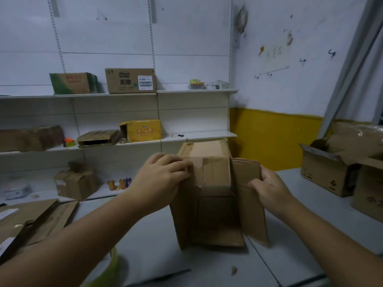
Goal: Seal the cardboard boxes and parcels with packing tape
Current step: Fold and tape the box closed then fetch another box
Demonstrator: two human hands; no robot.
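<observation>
The cardboard box [215, 204] is standing on the grey table [157, 235] with its open end facing the person, flaps spread and nothing taped yet. The left hand [163, 179] is gripping the box's upper left corner, fingers curled over the edge. The right hand [271, 189] is pinching the right flap [246, 175], thumb on the inner face and fingers behind it. A blurred greenish ring, probably the tape roll [107, 264], is lying on the table to the left of the box and nearer the person. Flattened cardboard [35, 216] is lying further left of the box, and an open carton [325, 170] is sitting well to its right. Both hands are occupied, which looks like the main risk: letting go to reach for the tape would likely let the flaps spring apart and the seam gape. Old tape scraps and creases near the box's top edge may also be weakening any new strip's hold.
</observation>
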